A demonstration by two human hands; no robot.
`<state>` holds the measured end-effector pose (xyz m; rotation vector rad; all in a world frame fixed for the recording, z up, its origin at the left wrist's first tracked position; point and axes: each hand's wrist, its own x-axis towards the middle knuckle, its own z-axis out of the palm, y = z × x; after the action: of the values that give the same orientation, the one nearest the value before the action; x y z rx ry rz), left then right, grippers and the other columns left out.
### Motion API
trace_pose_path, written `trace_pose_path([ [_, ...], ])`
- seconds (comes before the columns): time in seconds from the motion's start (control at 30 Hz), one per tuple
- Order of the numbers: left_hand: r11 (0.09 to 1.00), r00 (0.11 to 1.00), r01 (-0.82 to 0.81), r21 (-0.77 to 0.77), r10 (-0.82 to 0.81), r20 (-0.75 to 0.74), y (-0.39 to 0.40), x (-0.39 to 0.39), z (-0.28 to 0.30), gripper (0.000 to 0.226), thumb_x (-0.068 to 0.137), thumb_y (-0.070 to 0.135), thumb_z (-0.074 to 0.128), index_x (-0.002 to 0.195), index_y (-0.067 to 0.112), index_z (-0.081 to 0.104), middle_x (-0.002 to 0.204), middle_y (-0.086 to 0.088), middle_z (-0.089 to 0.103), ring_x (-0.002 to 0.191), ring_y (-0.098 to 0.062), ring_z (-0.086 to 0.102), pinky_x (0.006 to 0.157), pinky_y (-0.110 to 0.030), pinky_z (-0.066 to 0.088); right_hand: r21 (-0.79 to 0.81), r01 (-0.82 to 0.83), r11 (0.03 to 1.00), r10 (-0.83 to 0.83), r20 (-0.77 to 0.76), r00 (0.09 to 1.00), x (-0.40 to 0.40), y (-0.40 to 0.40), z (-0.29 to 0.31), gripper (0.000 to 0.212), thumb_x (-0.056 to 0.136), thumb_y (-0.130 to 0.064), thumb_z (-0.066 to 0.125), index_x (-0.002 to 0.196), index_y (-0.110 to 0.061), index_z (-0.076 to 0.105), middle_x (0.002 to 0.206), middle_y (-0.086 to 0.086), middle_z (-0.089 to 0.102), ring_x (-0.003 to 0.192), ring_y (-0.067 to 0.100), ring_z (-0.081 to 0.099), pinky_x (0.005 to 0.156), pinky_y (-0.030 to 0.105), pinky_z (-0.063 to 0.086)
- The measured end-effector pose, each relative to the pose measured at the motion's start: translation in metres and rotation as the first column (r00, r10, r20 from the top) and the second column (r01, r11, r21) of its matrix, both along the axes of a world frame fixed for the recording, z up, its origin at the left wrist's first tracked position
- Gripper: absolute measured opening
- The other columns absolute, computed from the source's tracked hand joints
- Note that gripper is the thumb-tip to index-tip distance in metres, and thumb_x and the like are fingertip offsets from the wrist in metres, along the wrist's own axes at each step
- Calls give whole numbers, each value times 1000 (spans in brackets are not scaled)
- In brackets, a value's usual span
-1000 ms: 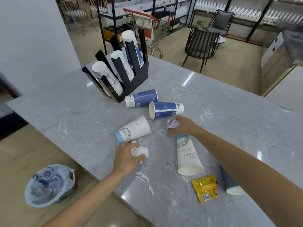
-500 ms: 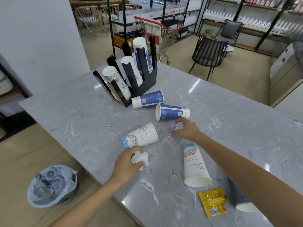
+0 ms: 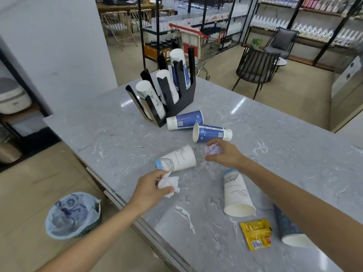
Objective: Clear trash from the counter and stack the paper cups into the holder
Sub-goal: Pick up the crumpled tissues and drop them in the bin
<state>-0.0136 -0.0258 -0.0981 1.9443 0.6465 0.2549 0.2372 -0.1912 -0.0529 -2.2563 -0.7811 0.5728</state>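
white crumpled tissue is pinched in the left hand, lower centre of frame. the right hand curls around a purple wad at centre. step in hand: trash pickup. next move, by judgement: carry both to the bin, lower left. the yellow wrapper and loose cups remain; the holder stands upper centre.

both forearms are bare, no sleeves, and left grip and right grip ungloved.
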Motion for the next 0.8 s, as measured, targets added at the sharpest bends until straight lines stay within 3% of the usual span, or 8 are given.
trace_pose_path([
  [0.17,999,1000,-9,51,8,17,12,-19,19,35,73,17,87,106,22,74,95,6,77,90,-13,72,82,-27,58,11,-80,997,80,21,997,-25,9,23,42,78,-23,83,114,-27,62,101,-13,63,85,-3,59,61,7,40],
  [0.3,995,998,-52,90,49,36,33,-40,29,35,75,17,86,107,26,73,98,11,76,88,-2,70,74,-9,53,27,-175,984,173,70,982,-46,26,38,38,78,-27,83,110,-29,62,104,-11,67,91,2,63,71,15,50],
  [0.43,990,992,-115,87,109,68,58,-66,37,35,78,16,85,106,31,71,98,17,72,88,14,63,71,-1,48,15,-278,960,272,163,948,-71,54,48,38,77,-30,82,108,-34,60,102,-15,64,91,4,63,63,9,46],
  [0.5,987,989,-135,88,129,72,72,-79,38,32,79,16,84,106,30,71,99,15,73,88,12,64,70,-3,48,10,-326,945,319,183,930,-81,70,50,39,77,-29,82,109,-33,60,104,-12,63,93,7,63,68,11,48],
  [0.63,976,983,-180,120,173,67,103,-106,40,30,80,19,84,107,26,73,100,11,75,87,-1,69,73,-16,50,-38,-374,926,373,217,902,-101,105,53,40,78,-31,82,111,-34,59,105,-9,66,96,13,65,80,27,57],
  [0.73,969,975,-219,115,212,64,128,-127,41,33,79,18,84,110,23,73,102,6,75,92,-13,71,82,-31,56,-36,-407,913,404,233,885,-118,132,53,40,78,-30,81,112,-32,60,104,-8,65,93,14,65,75,21,54],
  [0.8,965,973,-230,127,223,67,145,-143,42,33,80,19,83,111,23,74,101,9,76,92,-10,71,80,-29,56,-46,-432,901,428,254,867,-131,152,52,40,77,-27,80,113,-29,61,106,-4,65,92,14,64,75,21,53],
])
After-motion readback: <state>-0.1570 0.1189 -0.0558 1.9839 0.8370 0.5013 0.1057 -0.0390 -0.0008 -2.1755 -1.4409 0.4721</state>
